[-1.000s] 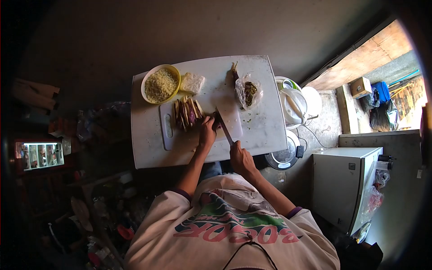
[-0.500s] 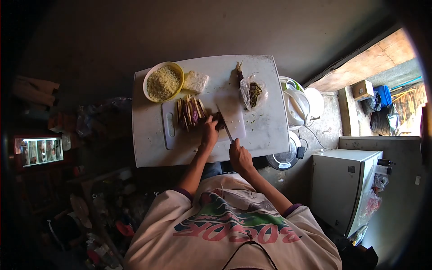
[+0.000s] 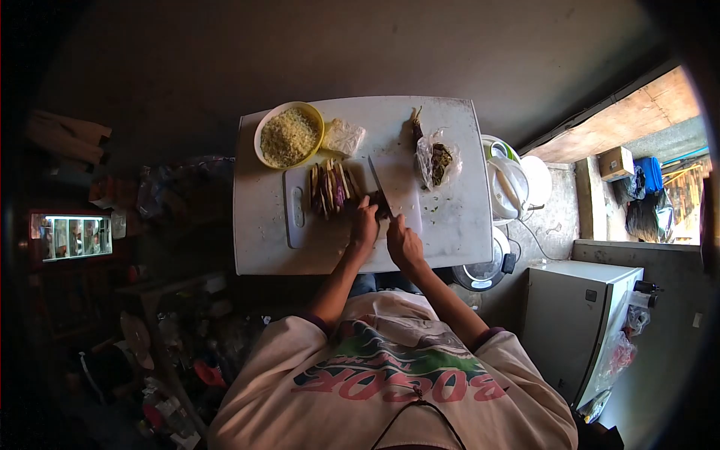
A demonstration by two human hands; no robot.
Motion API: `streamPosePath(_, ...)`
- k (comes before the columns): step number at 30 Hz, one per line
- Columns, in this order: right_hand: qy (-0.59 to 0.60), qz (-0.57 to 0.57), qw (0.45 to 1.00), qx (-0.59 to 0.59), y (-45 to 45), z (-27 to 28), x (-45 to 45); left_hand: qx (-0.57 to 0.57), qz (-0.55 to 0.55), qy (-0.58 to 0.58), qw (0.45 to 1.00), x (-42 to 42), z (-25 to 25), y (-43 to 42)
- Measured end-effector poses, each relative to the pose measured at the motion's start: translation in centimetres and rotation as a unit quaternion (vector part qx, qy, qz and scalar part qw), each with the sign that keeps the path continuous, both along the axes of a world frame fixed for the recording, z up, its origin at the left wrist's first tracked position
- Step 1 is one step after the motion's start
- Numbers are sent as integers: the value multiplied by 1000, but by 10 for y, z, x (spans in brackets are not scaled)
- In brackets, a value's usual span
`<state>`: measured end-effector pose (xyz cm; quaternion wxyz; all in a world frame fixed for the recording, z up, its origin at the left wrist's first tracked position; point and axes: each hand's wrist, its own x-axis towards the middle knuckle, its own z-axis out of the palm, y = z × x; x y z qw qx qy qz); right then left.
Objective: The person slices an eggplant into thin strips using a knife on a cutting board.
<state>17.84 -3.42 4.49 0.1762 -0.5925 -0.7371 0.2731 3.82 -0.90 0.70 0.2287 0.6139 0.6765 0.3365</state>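
Note:
A knife (image 3: pixel 380 182) is in my right hand (image 3: pixel 403 238), its blade slanting up and left over the white cutting board (image 3: pixel 296 232). My left hand (image 3: pixel 365 223) is closed on a small dark piece beside the blade. To its left on the board lies a pile of purple and cream eggplant strips (image 3: pixel 330 189). Past the board's far left corner stands a yellow-rimmed bowl (image 3: pixel 289 136) of pale chopped food, with a plastic-wrapped pale block (image 3: pixel 344 138) next to it. An open plastic bag (image 3: pixel 440 161) with dark green contents lies right of the board, near a whole dark eggplant (image 3: pixel 417 127).
The white table (image 3: pixel 259 259) carries all of this. Beyond its right edge are a white appliance (image 3: pixel 507 190) and a round lidded pot (image 3: pixel 481 271). A small white fridge (image 3: pixel 574 322) stands at the lower right. Cluttered shelves (image 3: pixel 161 300) fill the left.
The view has shifted, so the table appears farther right. My right hand and the knife have come closer to my left hand, and the blade reaches farther over the board.

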Motion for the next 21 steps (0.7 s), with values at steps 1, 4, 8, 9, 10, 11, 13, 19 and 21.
streamPosePath(1,-5,9,1000,-23,-9,4,8,0,8,28,1000,1,0,-1)
streamPosePath(4,-33,9,997,-74,-25,22,18,-11,17,45,999,3,0,1)
streamPosePath(8,-38,5,998,-42,-16,14,10,14,19,31,999,3,-2,-1)
streamPosePath(9,-37,7,998,-42,-7,5,3,14,21,32,999,3,2,0)
streamPosePath(10,-32,-2,998,-46,5,-3,-5,12,23,24,999,4,8,1)
streamPosePath(11,-26,-13,998,-51,9,-9,-9,9,23,17,1000,4,15,0)
streamPosePath(13,-21,-15,998,-56,10,-2,-10,17,22,13,1000,3,9,4)
streamPosePath(19,-33,-4,996,-81,-15,8,9,38,24,39,998,7,-7,0)
streamPosePath(21,-52,6,994,-93,-19,11,13,56,34,43,997,5,-8,-2)
